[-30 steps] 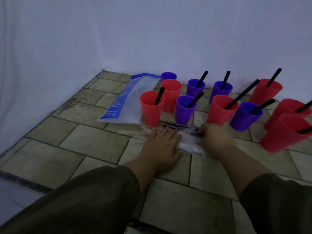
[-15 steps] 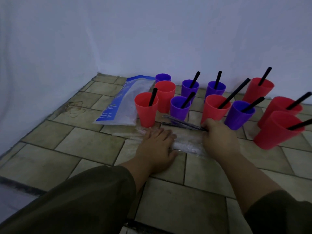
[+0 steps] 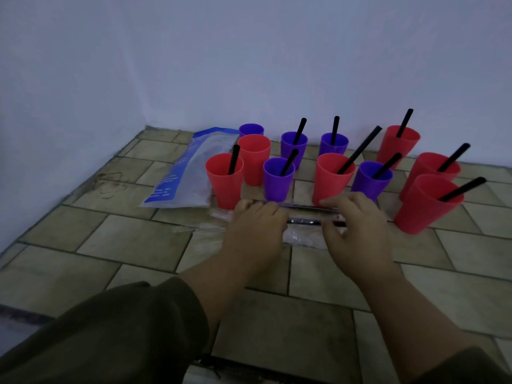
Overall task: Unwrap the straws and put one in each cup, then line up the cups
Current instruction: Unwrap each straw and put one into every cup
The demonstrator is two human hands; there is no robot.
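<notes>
Head view: we see both hands low over the tiled floor (image 3: pixel 133 239), holding the wrapped straws (image 3: pixel 307 209) between them. The left hand (image 3: pixel 255 236) has its fingers (image 3: pixel 257 207) curled down over the left end of these dark straws in clear film. The right hand (image 3: pixel 360 234) has its fingers (image 3: pixel 342 202) bent and spread over the right end, thumb tucked in below. The fingertips themselves are hidden from us. The straws run crosswise from one set of fingers to the other, and only the stretch between the hands shows. Under that stretch, nearer us than the fingers, lies a crumpled heap of clear wrappers (image 3: pixel 302 239). More loose film (image 3: pixel 205 227) trails to the left of the left fingers.

Just beyond the left fingers stand a front red cup (image 3: pixel 225 187) with a black straw (image 3: pixel 234 159) in it and a front purple cup (image 3: pixel 278 184), also with a straw. Just beyond the right fingers stand a middle red cup (image 3: pixel 329 184) and a right purple cup (image 3: pixel 370 184), each holding a straw. To the right of the right fingers is a near red cup (image 3: pixel 424 209), again with a straw.

Farther back from the left fingers, a bare red cup (image 3: pixel 254 164) and a bare purple cup (image 3: pixel 251 129) have no straw yet. A blue and white bag (image 3: pixel 191 173) lies on the floor beyond and to the left of the left fingers.
</notes>
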